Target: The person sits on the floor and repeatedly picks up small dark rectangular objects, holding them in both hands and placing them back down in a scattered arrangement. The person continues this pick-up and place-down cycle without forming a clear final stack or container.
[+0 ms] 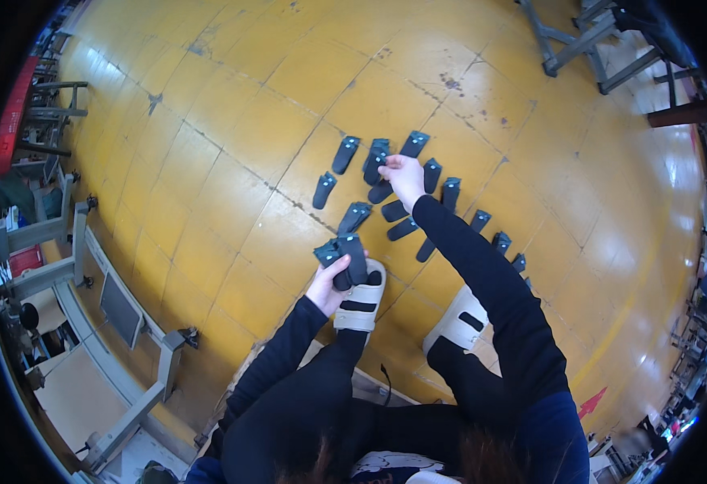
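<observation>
My left hand (327, 288) is closed around a few dark, flat, round-ended pieces (355, 256), each with a greenish end and a small pale spot. They are held above my left shoe. My right hand (404, 179) reaches farther forward, thumb and fingertips pinched at the edge of a similar dark piece (375, 164) in the far group. Several more such pieces (450, 194) lie spread on the floor around and under my right forearm, which hides some of them. One stack (355, 216) lies just beyond the left hand. Their exact kind is not clear.
The floor (232, 194) is yellow tile with dark seams and stains. My feet wear white strapped shoes (456, 321). Grey metal frames on casters (168, 355) stand at the left, with a red bin (13, 117) beyond. Another grey frame (571, 55) stands at the far right.
</observation>
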`<state>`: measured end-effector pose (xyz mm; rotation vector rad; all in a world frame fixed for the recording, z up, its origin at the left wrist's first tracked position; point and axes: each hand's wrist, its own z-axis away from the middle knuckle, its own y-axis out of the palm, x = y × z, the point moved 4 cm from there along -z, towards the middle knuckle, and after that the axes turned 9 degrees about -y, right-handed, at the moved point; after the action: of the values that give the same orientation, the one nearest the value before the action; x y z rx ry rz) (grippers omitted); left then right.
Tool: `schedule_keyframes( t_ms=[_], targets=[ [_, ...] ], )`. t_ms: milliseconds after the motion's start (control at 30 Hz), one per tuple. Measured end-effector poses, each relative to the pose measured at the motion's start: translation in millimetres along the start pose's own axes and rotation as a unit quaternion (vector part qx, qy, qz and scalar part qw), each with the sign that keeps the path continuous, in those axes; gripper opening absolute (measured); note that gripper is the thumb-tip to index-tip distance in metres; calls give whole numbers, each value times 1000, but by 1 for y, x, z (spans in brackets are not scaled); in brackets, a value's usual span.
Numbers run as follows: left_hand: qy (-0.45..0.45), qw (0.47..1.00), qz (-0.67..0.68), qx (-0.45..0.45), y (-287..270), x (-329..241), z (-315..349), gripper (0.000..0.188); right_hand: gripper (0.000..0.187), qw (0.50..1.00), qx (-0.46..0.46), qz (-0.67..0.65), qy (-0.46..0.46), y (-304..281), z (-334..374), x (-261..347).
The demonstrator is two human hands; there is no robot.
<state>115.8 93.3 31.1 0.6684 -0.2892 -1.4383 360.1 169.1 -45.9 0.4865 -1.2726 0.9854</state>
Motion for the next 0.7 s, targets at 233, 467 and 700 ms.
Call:
schedule_keyframes(
  t_ms=[233, 467, 700],
  targets=[
    [6, 998, -31, 62, 18, -4, 10, 49, 22, 965, -62, 237, -96, 19, 4, 29],
    [-31, 993, 54, 99, 31, -7, 11, 51, 12, 944, 156, 193, -216, -41, 37, 95],
    [-51, 976, -109, 180, 90, -1, 15, 51, 17, 894, 323, 204, -236, -132, 156, 167]
  ],
)
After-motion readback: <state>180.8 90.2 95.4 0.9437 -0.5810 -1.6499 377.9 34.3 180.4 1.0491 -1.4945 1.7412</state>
